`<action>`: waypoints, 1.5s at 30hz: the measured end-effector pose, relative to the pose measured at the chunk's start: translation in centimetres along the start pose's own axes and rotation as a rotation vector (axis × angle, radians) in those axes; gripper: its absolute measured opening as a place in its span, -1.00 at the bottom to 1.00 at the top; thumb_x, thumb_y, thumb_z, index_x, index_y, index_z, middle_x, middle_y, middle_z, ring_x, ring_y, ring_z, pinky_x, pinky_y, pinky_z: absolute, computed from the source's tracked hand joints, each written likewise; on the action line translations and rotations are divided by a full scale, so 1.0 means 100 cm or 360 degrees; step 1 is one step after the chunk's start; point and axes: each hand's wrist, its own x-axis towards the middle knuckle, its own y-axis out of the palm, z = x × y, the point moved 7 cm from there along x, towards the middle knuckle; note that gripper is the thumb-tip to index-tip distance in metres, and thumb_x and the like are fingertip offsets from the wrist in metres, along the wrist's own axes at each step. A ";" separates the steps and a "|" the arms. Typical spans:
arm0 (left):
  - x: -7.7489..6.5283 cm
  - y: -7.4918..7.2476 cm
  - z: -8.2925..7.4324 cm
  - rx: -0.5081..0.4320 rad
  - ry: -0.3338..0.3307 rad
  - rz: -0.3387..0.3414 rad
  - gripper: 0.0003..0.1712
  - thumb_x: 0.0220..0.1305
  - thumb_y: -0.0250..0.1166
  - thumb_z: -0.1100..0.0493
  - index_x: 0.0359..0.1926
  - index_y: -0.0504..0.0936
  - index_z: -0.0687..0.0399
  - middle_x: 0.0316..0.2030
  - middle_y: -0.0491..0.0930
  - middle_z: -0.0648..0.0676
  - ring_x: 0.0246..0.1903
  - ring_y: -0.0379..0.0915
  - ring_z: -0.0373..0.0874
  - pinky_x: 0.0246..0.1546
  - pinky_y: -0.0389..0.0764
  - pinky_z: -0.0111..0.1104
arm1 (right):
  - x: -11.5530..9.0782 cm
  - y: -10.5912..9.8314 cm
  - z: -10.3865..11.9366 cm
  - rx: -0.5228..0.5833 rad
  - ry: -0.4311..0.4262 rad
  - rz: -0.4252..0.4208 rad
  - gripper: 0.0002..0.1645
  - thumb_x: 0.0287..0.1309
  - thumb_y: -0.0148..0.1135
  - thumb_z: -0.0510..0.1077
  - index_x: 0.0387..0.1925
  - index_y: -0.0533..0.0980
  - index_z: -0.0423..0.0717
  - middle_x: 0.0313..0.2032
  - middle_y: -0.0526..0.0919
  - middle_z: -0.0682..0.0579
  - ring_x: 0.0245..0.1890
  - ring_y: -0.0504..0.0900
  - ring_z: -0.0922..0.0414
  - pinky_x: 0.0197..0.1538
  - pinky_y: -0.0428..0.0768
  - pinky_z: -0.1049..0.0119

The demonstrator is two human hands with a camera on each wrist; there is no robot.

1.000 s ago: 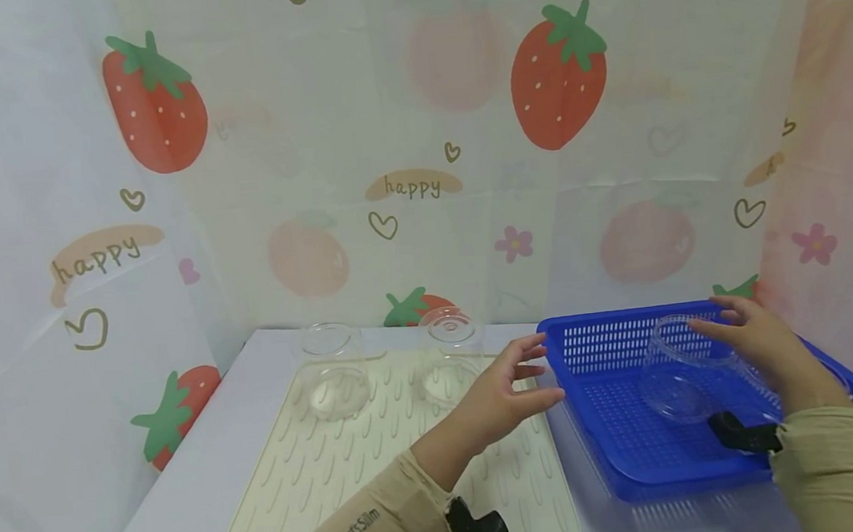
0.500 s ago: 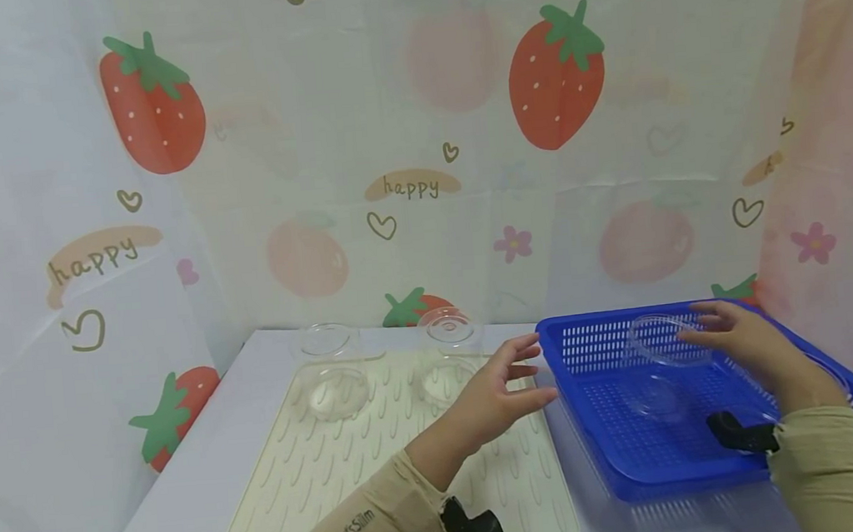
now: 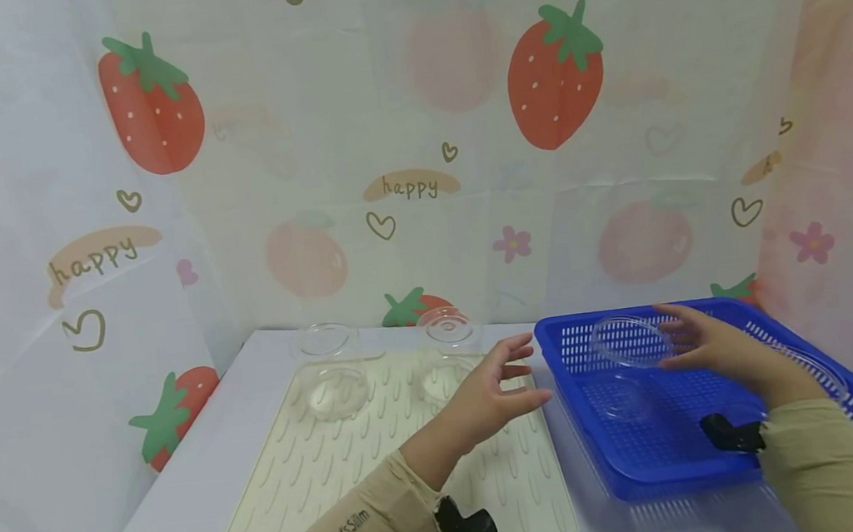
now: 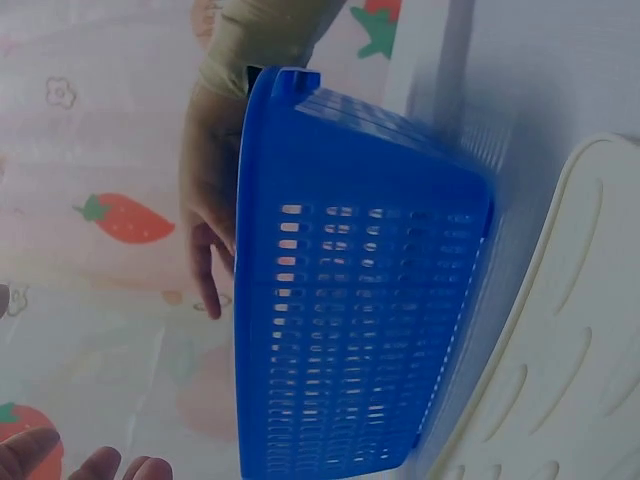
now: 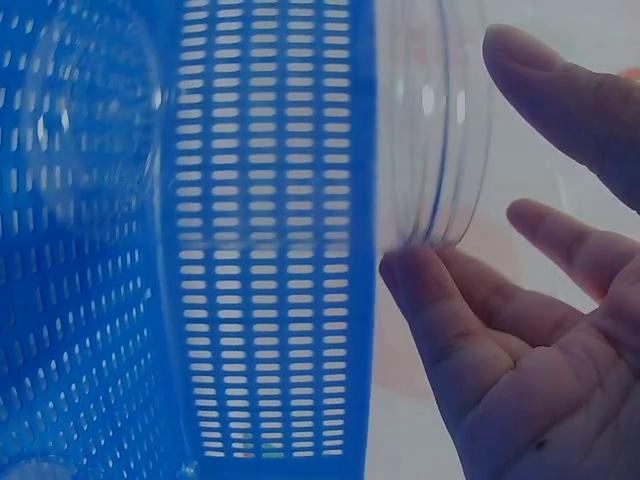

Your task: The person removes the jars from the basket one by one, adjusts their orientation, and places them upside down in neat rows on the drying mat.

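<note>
Right hand [image 3: 719,356] spread loosely, fingertips touching the rim of a clear cup [image 3: 623,370], toward the far left corner of the blue basket [image 3: 687,477]; left hand [image 3: 491,393] (relaxed, holding nothing) hovers beside that basket's left edge, near two other cups [image 3: 449,358] on the cream mat [image 3: 361,480].

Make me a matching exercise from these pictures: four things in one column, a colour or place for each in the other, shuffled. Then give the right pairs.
Column one:
1. Basket
2. Mat
3. Left sleeve
4. Pair of clear containers

Column two:
A. Cream, covered in elongated marks
B. Standing on the far part of the mat
C. Blue, with slotted walls
D. Beige, with dark lettering

Right pairs: 1-C, 2-A, 3-D, 4-B.
</note>
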 end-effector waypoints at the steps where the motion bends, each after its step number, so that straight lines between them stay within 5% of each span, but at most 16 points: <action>1: 0.000 0.000 0.000 0.0000 -0.0002 -0.0002 -0.23 0.14 0.30 0.13 0.32 0.15 -0.24 0.26 0.23 -0.04 0.18 0.26 -0.11 0.06 0.44 -0.29 | 0.001 0.001 -0.001 -0.0010 0.0024 0.0006 0.07 0.01 0.31 -0.02 0.39 -0.12 -0.18 0.23 0.15 -0.46 0.15 0.24 -0.41 0.04 0.32 -0.28; 20: -0.002 -0.004 0.004 0.0044 0.0004 -0.0017 -0.23 0.12 0.31 0.13 0.32 0.16 -0.16 0.24 0.26 0.01 0.19 0.25 -0.01 0.09 0.42 -0.26 | 0.026 0.025 0.000 -0.0204 0.0003 0.0197 -0.03 -0.04 0.35 -0.04 0.24 0.10 -0.49 0.07 0.39 -0.44 -0.04 0.51 -0.22 0.00 0.43 -0.15; 28: -0.003 -0.005 0.006 0.0026 -0.0026 -0.0017 -0.23 0.12 0.31 0.14 0.32 0.16 -0.19 0.25 0.25 -0.01 0.19 0.24 -0.05 0.08 0.42 -0.24 | 0.029 0.026 0.005 -0.0184 -0.0031 0.0185 -0.15 0.02 0.30 0.00 0.21 0.19 -0.38 0.09 0.38 -0.40 0.00 0.49 -0.23 0.01 0.44 -0.14; 38: -0.004 -0.007 0.008 0.0036 -0.0030 -0.0022 -0.23 0.13 0.30 0.13 0.32 0.15 -0.19 0.24 0.26 -0.01 0.17 0.26 -0.09 0.08 0.42 -0.27 | 0.031 0.028 0.021 -0.0344 -0.0035 0.0214 -0.08 -0.01 0.31 0.07 0.24 0.16 -0.34 0.15 0.31 -0.40 0.03 0.47 -0.24 -0.02 0.48 -0.10; 45: -0.004 -0.008 0.012 0.0029 -0.0035 -0.0034 -0.24 0.13 0.30 0.14 0.32 0.16 -0.20 0.24 0.26 -0.02 0.17 0.26 -0.09 0.07 0.44 -0.26 | 0.036 0.024 0.021 -0.0295 -0.0057 0.0220 -0.04 -0.02 0.32 0.08 0.28 0.12 -0.30 0.18 0.28 -0.38 0.06 0.43 -0.26 -0.01 0.46 -0.12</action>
